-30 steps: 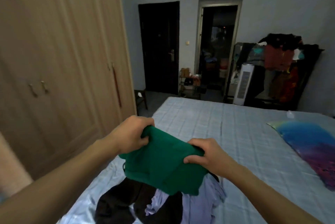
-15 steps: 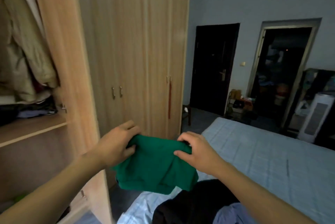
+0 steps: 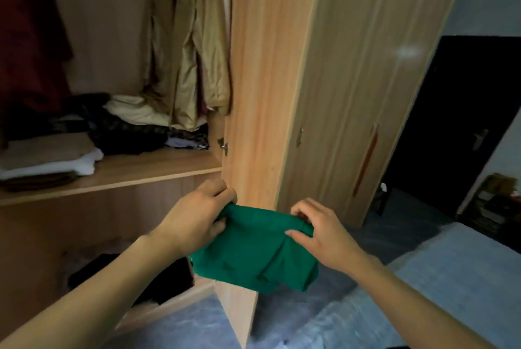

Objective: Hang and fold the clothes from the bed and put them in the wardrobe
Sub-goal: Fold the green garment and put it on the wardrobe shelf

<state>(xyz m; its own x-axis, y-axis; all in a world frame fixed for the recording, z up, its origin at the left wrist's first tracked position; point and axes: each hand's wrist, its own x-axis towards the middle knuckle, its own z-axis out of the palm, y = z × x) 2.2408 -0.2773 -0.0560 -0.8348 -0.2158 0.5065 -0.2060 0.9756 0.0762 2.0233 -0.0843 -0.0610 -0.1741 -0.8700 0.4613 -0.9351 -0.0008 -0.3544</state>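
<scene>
We hold the folded green garment (image 3: 253,252) in mid-air before the open wardrobe (image 3: 262,94), below its shelf (image 3: 158,171) of stacked clothes. Our left hand (image 3: 197,221) pinches one top corner, fingers curled round the cloth; our right hand (image 3: 318,233) pinches the other. It looks light, soft and limp (the lower folds sag), so we judge it best supported from beneath when laid down, lest the fold slip open.

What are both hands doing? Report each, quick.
Left hand: fingers gripping the left end of the folded green garment.
Right hand: fingers pinching its right end.
</scene>
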